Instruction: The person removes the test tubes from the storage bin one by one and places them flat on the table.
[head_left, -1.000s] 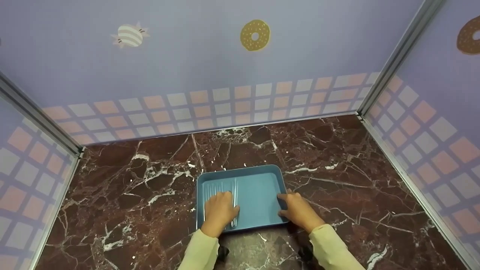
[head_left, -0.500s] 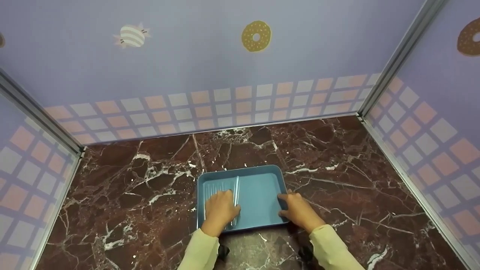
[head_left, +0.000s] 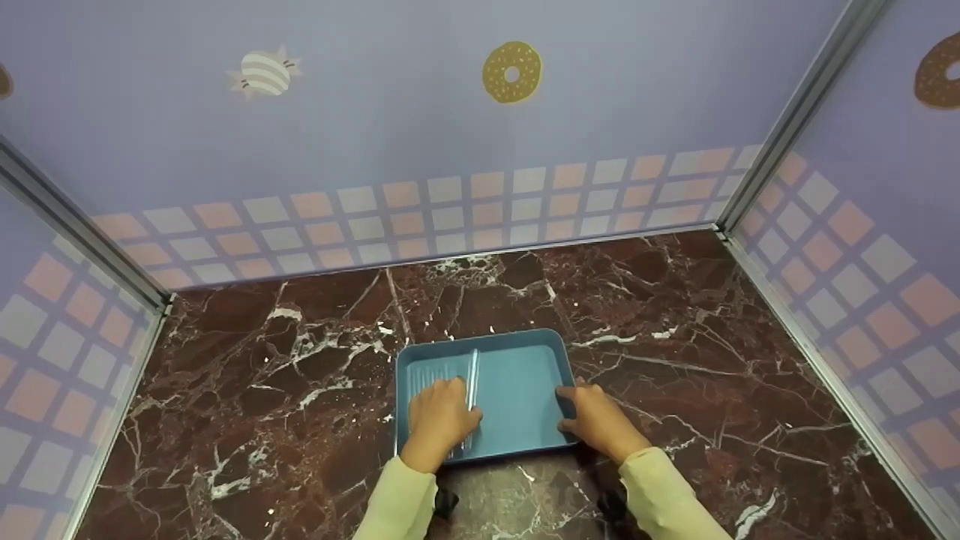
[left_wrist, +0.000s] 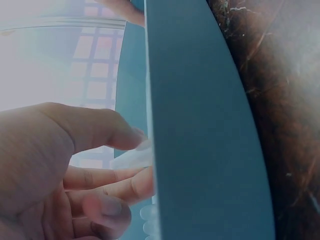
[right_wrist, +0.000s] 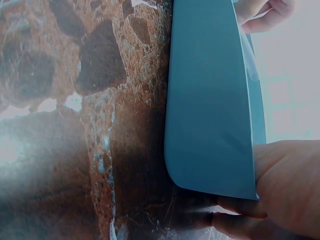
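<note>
A shallow blue tray point(head_left: 525, 397) lies on the dark marbled surface. Several clear tubes point(head_left: 427, 371) lie side by side in its left part, and my left hand point(head_left: 439, 416) covers many of them. Between thumb and fingers that hand pinches one clear tube point(head_left: 473, 382), its far end raised and apart from the row. In the left wrist view the pinched piece looks whitish behind the tray wall point(left_wrist: 205, 125), with rounded tube ends below. My right hand point(head_left: 600, 420) grips the tray's right rim, fingers on both sides of the wall; the right wrist view shows fingers point(right_wrist: 235, 222) outside it.
A lilac back wall point(head_left: 375, 135) with checks and printed sweets stands behind the marbled surface point(head_left: 300, 420). Side walls point(head_left: 847, 285) close off the left and right, joined by grey corner posts.
The far end of the tube in my left hand has risen slightly away from the row. The left hand has barely shifted; the right hand and tray have stayed in place.
</note>
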